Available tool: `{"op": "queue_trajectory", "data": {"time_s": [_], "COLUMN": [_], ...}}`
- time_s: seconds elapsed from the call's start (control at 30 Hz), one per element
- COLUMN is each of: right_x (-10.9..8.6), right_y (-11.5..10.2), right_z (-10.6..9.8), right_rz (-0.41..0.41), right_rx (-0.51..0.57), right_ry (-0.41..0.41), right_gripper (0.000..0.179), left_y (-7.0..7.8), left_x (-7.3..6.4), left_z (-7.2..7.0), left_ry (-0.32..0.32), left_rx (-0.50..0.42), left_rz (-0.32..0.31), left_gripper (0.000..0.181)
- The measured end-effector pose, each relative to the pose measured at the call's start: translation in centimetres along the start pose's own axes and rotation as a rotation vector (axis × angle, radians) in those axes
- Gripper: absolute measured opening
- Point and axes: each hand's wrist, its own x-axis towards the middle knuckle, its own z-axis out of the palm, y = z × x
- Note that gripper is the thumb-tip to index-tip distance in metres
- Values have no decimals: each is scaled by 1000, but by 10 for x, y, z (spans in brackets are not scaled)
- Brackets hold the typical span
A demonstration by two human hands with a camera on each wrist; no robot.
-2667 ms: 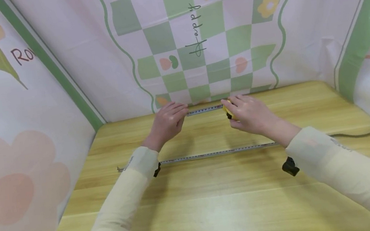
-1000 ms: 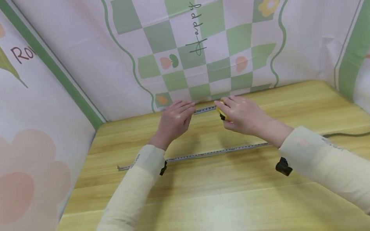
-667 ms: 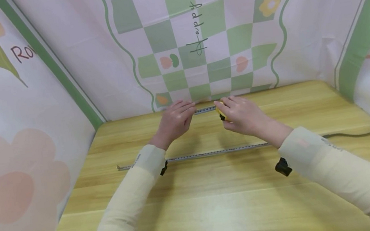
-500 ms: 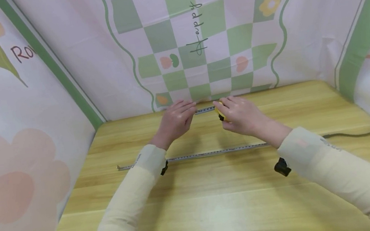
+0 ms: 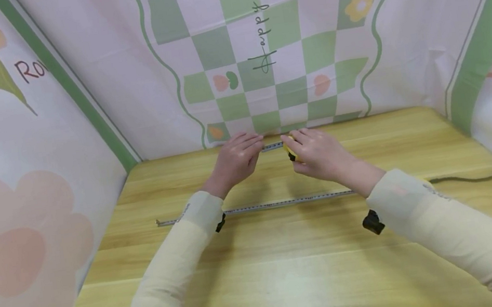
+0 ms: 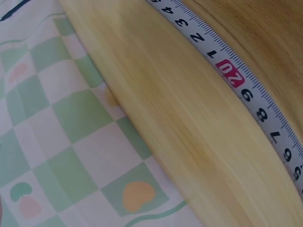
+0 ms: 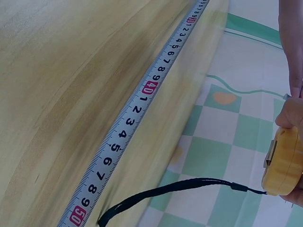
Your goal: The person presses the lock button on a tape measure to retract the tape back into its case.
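Observation:
In the head view my right hand (image 5: 319, 152) grips the yellow case of a tape measure (image 5: 290, 151) near the table's far edge. A short stretch of its blade (image 5: 272, 146) spans to my left hand (image 5: 238, 157), whose fingers hold the blade's end. The right wrist view shows the yellow case (image 7: 282, 163) between thumb and fingers, with a black strap (image 7: 175, 187) hanging from it. Below the hands, a second tape measure's blade (image 5: 290, 202) lies extended across the table; its right part is hidden under my right forearm. Its printed numbers show in the left wrist view.
The wood-grain table (image 5: 272, 275) meets a patterned cloth wall (image 5: 262, 104) close behind my hands. More printed cloth hangs at both sides. A dark strap (image 5: 471, 176) trails along the table's right side.
My hands have come closer together: the right moved left with the case, the left slightly right. The stretch of blade between them is shorter. The tape on the table lies unmoved.

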Motion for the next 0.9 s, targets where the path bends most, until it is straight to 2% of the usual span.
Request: {"op": "queue_trajectory", "data": {"time_s": [0.57,0.9], "right_x": [4,4], "right_y": [-4,-5], "right_z": [-4,-3], "right_rz": [9,-23], "right_rx": [13,16], "right_ry": [-34,15], "right_gripper": [58,56], "left_y": [4,7], "left_x": [9,12], "left_z": [0,1], "left_ry": [13,-1], "left_rx": [3,-3], "left_rz": [14,13], "left_gripper": [15,15]}}
